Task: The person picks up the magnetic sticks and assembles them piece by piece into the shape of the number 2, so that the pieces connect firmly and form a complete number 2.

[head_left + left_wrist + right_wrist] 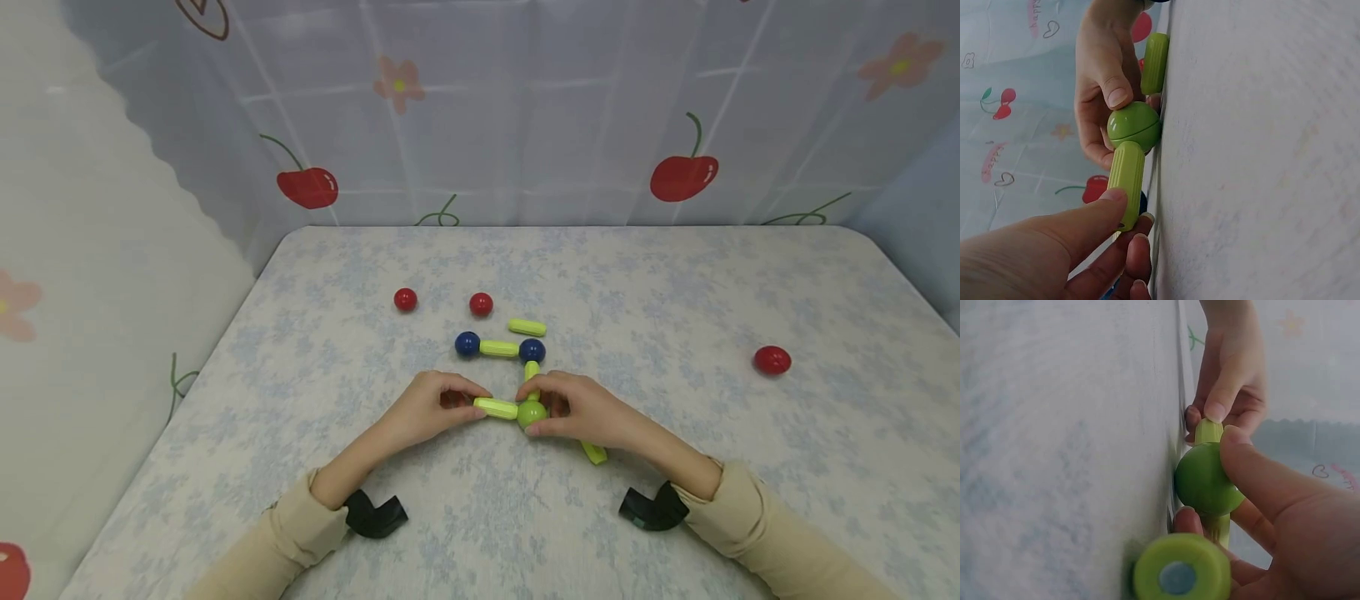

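Note:
My left hand [430, 408] pinches the outer end of a ribbed yellow-green rod [497, 408] between thumb and fingers. The rod's other end meets a green ball [532, 414], which my right hand [588, 408] holds by thumb and fingertips. From that ball another yellow-green rod [532, 372] runs back to a dark blue ball [532, 350]. A further rod [498, 348] links it with a second blue ball [467, 344] on the left. Close under the right hand lies a loose rod [594, 452], partly hidden in the head view; its round end [1182, 569] shows in the right wrist view.
Behind the joined pieces lies a loose yellow-green rod [527, 327]. Two red balls [406, 300] [482, 304] rest farther back on the left, and a third red ball [772, 360] sits off to the right. A patterned cloth [525, 125] hangs behind the table.

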A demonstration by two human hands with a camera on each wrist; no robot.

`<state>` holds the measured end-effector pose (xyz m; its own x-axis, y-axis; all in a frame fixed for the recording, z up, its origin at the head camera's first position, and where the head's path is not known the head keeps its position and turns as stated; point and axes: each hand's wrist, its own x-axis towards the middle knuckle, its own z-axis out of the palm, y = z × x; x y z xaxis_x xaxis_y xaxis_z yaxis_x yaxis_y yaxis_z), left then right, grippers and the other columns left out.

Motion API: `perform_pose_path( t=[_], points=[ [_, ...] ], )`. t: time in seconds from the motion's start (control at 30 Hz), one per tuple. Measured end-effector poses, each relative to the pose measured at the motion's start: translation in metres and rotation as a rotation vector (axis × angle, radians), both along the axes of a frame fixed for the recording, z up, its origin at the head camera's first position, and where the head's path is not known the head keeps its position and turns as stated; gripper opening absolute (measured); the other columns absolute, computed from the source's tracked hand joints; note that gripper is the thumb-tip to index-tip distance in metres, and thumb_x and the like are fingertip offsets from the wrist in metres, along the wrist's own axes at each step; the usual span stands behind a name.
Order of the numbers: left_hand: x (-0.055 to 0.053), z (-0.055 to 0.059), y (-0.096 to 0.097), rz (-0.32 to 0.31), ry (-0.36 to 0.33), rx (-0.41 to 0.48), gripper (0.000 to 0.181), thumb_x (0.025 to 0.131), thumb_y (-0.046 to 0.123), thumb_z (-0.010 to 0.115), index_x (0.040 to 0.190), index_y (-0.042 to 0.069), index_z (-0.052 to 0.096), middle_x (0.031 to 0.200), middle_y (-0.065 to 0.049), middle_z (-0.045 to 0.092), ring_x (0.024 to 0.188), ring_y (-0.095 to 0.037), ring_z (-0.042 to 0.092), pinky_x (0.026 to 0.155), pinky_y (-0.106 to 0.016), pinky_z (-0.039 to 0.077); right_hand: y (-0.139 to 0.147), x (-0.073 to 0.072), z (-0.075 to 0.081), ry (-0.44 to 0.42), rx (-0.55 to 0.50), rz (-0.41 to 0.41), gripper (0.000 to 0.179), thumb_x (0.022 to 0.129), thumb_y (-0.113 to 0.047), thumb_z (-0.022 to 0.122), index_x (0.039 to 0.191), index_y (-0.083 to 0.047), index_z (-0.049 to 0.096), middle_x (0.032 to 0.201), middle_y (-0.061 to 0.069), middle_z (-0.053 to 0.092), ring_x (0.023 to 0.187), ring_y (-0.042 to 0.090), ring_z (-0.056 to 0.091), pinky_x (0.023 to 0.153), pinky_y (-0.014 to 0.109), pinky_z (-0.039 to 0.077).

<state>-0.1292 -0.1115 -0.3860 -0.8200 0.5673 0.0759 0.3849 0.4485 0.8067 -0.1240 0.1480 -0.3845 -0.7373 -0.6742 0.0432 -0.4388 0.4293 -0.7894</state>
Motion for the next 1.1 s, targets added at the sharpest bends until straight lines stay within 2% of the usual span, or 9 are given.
perform_pose_path(
  t=[0.17,0.4,0.57,0.63,0.77,0.83,0.9,1.0,1.1],
  points=[
    [-0.001,0.002,-0.001,-0.004,-0.011,-0.005,0.018,0.082,0.01,0.074,0.1,0.009,0.073,0.081,0.007,0.063,0.068,-0.01,0.054,0.06,-0.026,0.046,-0.001,-0.002,0.002,0.01,0.0,0.005,0.035,0.082,-0.027,0.073,0.111,-0.012,0.061,0.084,-0.004,0.053,0.069,0.012,0.048,0.06,0.027,0.043],
    [-0.005,0.002,-0.002,-0.026,0.008,-0.014,0.019,0.082,0.011,0.073,0.101,0.01,0.073,0.082,0.007,0.062,0.068,-0.009,0.053,0.06,-0.026,0.046,-0.001,-0.004,0.003,0.019,0.006,-0.003,0.035,0.081,-0.028,0.074,0.11,-0.013,0.062,0.082,-0.004,0.052,0.067,0.011,0.048,0.059,0.027,0.042],
    [-0.015,0.011,-0.008,-0.052,0.019,-0.062,0.022,0.086,0.014,0.07,0.107,0.008,0.071,0.087,0.006,0.063,0.073,-0.01,0.055,0.065,-0.027,0.047,0.0,-0.005,0.005,0.017,0.018,-0.004,0.035,0.08,-0.028,0.074,0.109,-0.013,0.062,0.081,-0.004,0.052,0.067,0.011,0.048,0.059,0.027,0.042],
    [-0.025,0.018,-0.011,-0.027,0.043,-0.083,0.023,0.088,0.014,0.068,0.11,0.007,0.069,0.091,0.004,0.065,0.077,-0.011,0.057,0.068,-0.028,0.048,0.001,-0.005,0.005,0.017,0.02,-0.003,0.035,0.08,-0.027,0.074,0.109,-0.013,0.062,0.081,-0.004,0.052,0.067,0.011,0.048,0.059,0.027,0.042],
    [-0.055,0.031,-0.013,0.084,0.106,-0.1,0.028,0.089,0.013,0.066,0.115,0.003,0.066,0.103,-0.007,0.065,0.085,-0.018,0.06,0.074,-0.032,0.049,0.002,-0.004,0.004,0.023,0.017,0.002,0.035,0.08,-0.026,0.075,0.109,-0.012,0.062,0.082,-0.004,0.052,0.068,0.011,0.048,0.06,0.027,0.043],
    [-0.071,0.034,-0.012,0.136,0.132,-0.116,0.034,0.088,0.013,0.067,0.12,0.002,0.062,0.111,-0.012,0.062,0.09,-0.022,0.06,0.076,-0.035,0.049,0.002,-0.004,0.002,0.024,0.014,0.003,0.035,0.08,-0.026,0.075,0.109,-0.012,0.062,0.082,-0.004,0.052,0.068,0.011,0.048,0.06,0.027,0.043],
    [-0.085,0.035,-0.009,0.17,0.13,-0.15,0.04,0.087,0.014,0.068,0.125,0.002,0.059,0.115,-0.015,0.059,0.094,-0.024,0.058,0.078,-0.036,0.048,0.001,-0.003,0.001,0.019,0.011,0.004,0.035,0.08,-0.027,0.074,0.109,-0.012,0.062,0.082,-0.004,0.052,0.069,0.011,0.048,0.06,0.027,0.043],
    [-0.101,0.033,0.0,0.179,0.113,-0.232,0.049,0.086,0.021,0.07,0.13,0.004,0.055,0.119,-0.015,0.057,0.098,-0.026,0.056,0.079,-0.037,0.048,0.0,-0.003,-0.001,0.005,0.007,0.007,0.034,0.081,-0.028,0.074,0.109,-0.013,0.062,0.082,-0.004,0.052,0.068,0.011,0.048,0.06,0.027,0.043],
    [-0.111,0.03,0.009,0.161,0.108,-0.306,0.053,0.085,0.025,0.072,0.13,0.005,0.055,0.118,-0.015,0.056,0.099,-0.026,0.055,0.08,-0.037,0.047,0.0,-0.002,-0.002,-0.007,0.003,0.009,0.033,0.081,-0.028,0.073,0.109,-0.013,0.062,0.081,-0.004,0.053,0.067,0.012,0.048,0.06,0.027,0.043]
  ],
)
